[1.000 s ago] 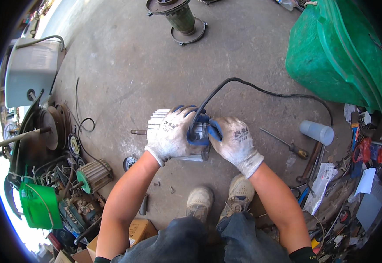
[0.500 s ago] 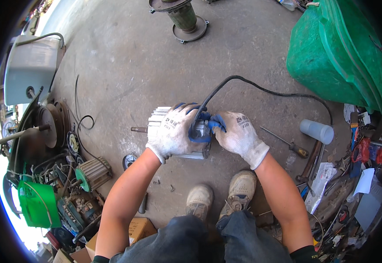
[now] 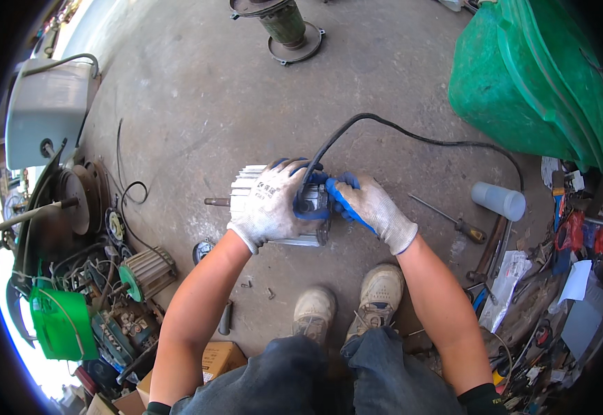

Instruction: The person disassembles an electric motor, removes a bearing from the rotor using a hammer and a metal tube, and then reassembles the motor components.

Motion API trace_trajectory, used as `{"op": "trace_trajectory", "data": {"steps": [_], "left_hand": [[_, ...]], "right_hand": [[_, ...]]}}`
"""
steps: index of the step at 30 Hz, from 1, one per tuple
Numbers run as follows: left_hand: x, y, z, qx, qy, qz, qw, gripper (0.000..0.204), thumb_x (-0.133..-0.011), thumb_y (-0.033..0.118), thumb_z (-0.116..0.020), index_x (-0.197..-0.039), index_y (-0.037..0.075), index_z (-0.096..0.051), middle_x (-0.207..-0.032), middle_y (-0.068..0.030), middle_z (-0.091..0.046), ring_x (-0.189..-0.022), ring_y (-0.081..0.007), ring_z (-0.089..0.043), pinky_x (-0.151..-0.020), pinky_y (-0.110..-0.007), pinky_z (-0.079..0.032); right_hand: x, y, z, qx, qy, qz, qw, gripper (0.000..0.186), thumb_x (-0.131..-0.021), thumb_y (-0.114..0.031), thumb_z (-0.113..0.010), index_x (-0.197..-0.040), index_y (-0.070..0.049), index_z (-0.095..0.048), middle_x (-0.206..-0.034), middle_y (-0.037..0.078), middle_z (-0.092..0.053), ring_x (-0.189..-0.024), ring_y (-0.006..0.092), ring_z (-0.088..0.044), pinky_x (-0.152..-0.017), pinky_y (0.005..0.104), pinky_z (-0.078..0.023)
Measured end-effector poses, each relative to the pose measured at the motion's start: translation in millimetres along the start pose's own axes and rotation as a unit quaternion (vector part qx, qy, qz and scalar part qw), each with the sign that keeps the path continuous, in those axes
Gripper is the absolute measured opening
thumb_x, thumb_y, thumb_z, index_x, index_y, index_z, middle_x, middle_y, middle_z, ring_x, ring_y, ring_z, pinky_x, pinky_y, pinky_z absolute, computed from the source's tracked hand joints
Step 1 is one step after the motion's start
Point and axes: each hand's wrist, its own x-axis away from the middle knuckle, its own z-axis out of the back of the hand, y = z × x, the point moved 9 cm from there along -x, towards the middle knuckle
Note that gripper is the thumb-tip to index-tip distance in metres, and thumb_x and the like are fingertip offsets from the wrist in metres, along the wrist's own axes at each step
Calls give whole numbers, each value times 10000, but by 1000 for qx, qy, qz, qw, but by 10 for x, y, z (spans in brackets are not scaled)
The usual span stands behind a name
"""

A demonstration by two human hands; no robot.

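A silver ribbed electric motor lies on its side on the floor before my feet, its bare shaft pointing left. My left hand, in a white glove with blue palm, is laid over the housing, fingers and thumb curved around its right part. A black cable rises from beside that thumb and arches away to the right. At the motor's right end, my gloved right hand has its fingers pinched together. Whatever is between those fingertips is hidden.
To the right lie a screwdriver, a translucent plastic cup and a hammer. A large green bin stands far right. A second ribbed motor and a green bucket are left. Small bolts lie near my shoes.
My right hand has turned at the motor's end, showing more of its blue palm, and its wrist has shifted slightly left. My left hand keeps its place on the motor.
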Motion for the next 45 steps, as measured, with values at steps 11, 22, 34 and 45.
{"op": "trace_trajectory", "data": {"steps": [11, 22, 34, 45], "left_hand": [[55, -48, 3, 9, 2, 9, 1000, 784, -675, 400, -830, -1317, 32, -569, -1344, -200, -573, -1291, -382, -516, -1124, -489, -373], [2102, -399, -34, 146, 216, 219, 940, 267, -780, 85, -780, -1018, 16, -680, -1036, -165, -686, -775, -273, -678, -731, -363, -558], [3217, -796, -1934, 5, -119, 448, 886, 338, -842, 197, -650, -1159, 79, -636, -957, -201, -716, -907, -384, -697, -806, -482, -541], [2148, 13, -1445, 703, -6, 406, 584, 327, -990, 144, -611, -1237, -69, -634, -1067, -164, -714, -953, -231, -712, -857, -343, -595]], "right_hand": [[52, -201, 45, 157, 31, -36, 986, 627, -981, -544, -530, -1119, 57, -645, -1031, 291, -688, -1040, 448, -661, -868, 501, -534], [10, -40, -43, 59, 17, -33, 998, 683, -977, -618, -512, -1003, 43, -682, -883, 277, -690, -928, 386, -691, -811, 471, -533], [490, 173, 120, -248, 107, -60, 961, 421, -1014, -415, -587, -854, -37, -679, -691, 28, -631, -566, 106, -571, -513, 263, -464], [1514, -166, -645, 220, -3, 208, 953, 286, -854, -218, -748, -1041, -9, -689, -987, 141, -670, -891, 294, -648, -832, 430, -526]]}}
